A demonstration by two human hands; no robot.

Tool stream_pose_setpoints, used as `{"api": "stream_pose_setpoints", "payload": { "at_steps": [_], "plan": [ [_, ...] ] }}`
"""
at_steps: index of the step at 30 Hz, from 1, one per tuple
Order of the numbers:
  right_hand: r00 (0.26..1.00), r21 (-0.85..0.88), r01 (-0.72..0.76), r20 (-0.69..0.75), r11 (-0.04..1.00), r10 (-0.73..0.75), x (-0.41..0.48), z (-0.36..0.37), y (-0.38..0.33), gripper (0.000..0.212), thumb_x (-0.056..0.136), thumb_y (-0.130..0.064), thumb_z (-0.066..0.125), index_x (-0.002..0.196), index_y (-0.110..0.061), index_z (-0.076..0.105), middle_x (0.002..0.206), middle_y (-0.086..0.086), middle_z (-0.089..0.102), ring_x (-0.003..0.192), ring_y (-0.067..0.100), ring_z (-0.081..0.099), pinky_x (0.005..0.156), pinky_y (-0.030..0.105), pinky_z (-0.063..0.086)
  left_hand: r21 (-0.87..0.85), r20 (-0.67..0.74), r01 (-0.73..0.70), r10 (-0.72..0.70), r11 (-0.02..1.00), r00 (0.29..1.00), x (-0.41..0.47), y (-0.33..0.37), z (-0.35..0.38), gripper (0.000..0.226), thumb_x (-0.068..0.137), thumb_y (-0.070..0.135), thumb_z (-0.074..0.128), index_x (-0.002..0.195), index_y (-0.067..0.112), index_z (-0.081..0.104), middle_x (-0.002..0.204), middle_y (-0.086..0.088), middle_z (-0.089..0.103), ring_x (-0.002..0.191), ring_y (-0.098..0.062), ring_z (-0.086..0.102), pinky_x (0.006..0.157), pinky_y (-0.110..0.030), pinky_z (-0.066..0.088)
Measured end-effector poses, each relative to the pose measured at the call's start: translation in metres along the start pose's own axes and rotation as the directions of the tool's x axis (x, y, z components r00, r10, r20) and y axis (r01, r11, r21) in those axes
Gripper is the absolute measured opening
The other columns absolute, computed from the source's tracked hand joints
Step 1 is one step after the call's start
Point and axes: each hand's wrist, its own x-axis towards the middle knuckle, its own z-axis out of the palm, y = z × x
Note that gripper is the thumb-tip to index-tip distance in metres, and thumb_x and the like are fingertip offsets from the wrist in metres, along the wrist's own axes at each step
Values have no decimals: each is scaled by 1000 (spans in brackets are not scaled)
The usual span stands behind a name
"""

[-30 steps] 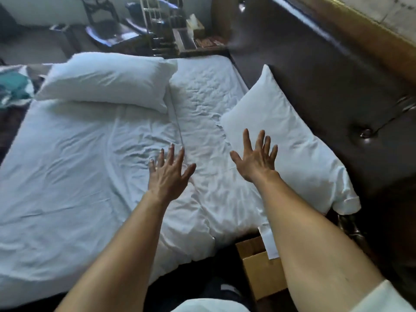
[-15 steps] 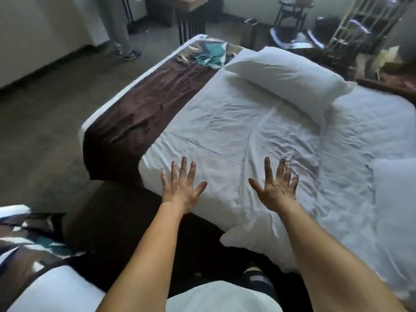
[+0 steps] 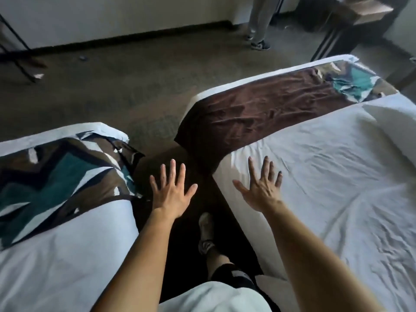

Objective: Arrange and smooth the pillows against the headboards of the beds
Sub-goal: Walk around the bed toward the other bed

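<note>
Two beds with white sheets flank a narrow dark gap. The right bed (image 3: 326, 176) carries a brown runner across its foot, and only a corner of a white pillow (image 3: 396, 115) shows at the right edge. The left bed (image 3: 56, 255) has a patterned teal, brown and white runner. My left hand (image 3: 172, 192) hovers over the gap, fingers spread, empty. My right hand (image 3: 262, 188) is spread above the right bed's near edge, also empty. No headboard is in view.
My foot (image 3: 206, 230) stands in the gap between the beds. Another person's legs (image 3: 258, 21) stand on the carpet at the far wall. A dark desk (image 3: 351, 23) sits at top right, and a thin metal stand (image 3: 15, 52) at top left.
My view has swung left, away from the headboard and pillows, to the gap between the beds. Both hands stayed spread and empty and now sit over the gap and the bed edge.
</note>
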Motion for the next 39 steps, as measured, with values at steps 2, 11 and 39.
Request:
{"api": "stream_pose_setpoints", "payload": {
  "at_steps": [2, 11, 39],
  "plan": [
    [997, 1, 76, 17, 997, -76, 35, -1, -32, 89, 85, -85, 19, 152, -43, -23, 161, 11, -33, 149, 34, -28, 120, 60, -11, -30, -8, 65, -65, 997, 998, 24, -21, -2, 84, 91, 75, 7, 159, 29, -12, 166, -2, -26, 153, -30, -22, 119, -64, -6],
    [970, -25, 243, -3, 970, -243, 200, -21, -140, 88, 88, -83, 19, 157, -38, -12, 165, 18, -20, 153, 36, -14, 120, 59, -9, -118, -40, 235, -242, 965, 970, 162, -74, -44, 84, 93, 72, 17, 162, 25, 3, 169, -4, -13, 155, -33, -9, 120, -66, 7],
    [992, 24, 122, -26, 992, -121, 634, -130, -405, 93, 78, -91, -2, 153, -39, -22, 165, 19, -19, 153, 35, -14, 116, 58, -18, -43, -64, 184, -187, 982, 980, 623, -276, -238, 94, 82, 82, -10, 160, 32, -2, 168, 1, -19, 155, -29, -15, 117, -65, -5]
  ]
}}
